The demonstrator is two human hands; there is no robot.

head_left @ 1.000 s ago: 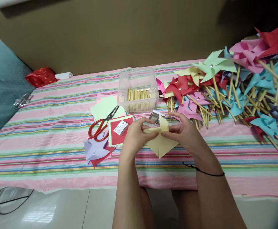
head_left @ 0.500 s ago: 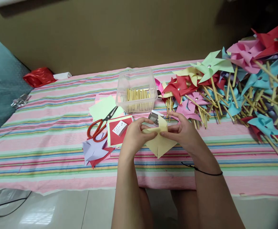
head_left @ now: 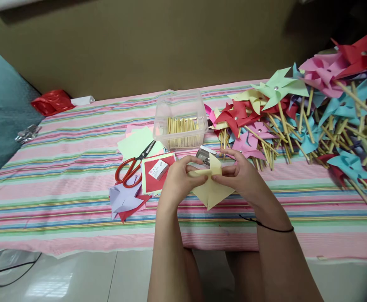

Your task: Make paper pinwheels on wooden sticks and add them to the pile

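Observation:
Both hands grip one pale yellow sheet of paper [head_left: 211,193] above the striped cloth, its lower corner pointing toward me. My left hand [head_left: 183,176] pinches its left side, thumb in front and fingers behind. On the other side, my right hand [head_left: 238,172] pinches the paper near its middle, the two thumbs almost meeting. Between the hands a strip of the paper stands up, curled. Just behind it sits a small open box [head_left: 203,157] of little metal pieces. Left of my left hand lie square coloured papers [head_left: 148,178] with a white card [head_left: 158,170] on top.
Red-handled scissors [head_left: 129,171] rest on coloured papers, near cut lilac paper [head_left: 124,199]. A clear plastic box [head_left: 180,136] of short wooden sticks [head_left: 183,126] stands behind. Many paper pinwheels [head_left: 280,88] are heaped at right. A red plastic bag [head_left: 51,102] lies far left.
Almost nothing differs. The hands keep their hold on the yellow paper, and its lower corner has shifted very slightly.

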